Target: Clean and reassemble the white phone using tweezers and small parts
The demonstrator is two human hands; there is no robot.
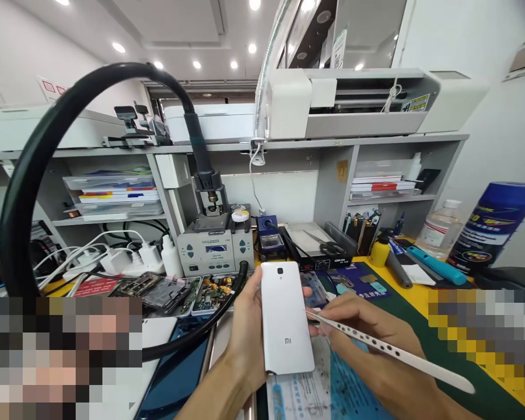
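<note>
My left hand (245,332) is wrapped round a white smartphone (285,326), with fingertips showing past its right edge. The phone's back faces me, bearing a camera lens near the top and a "mi" logo low down. A small dark gap shows at its bottom left corner. In my right hand (376,344) I grip a pair of pale tweezers (394,350) with a row of holes along the handle. Their tip is at the phone's right edge; whether it touches is hard to tell. Beneath the phone lies a stained blue and white printed sheet (354,385).
A thick black hose (15,204) arches from the hot-air station (216,251) across the left side. Opened phone parts (166,294) and a tray of circuit boards (214,294) lie left. Scissors (330,246), a spray can (492,227) and a clear bottle (440,230) stand behind and right.
</note>
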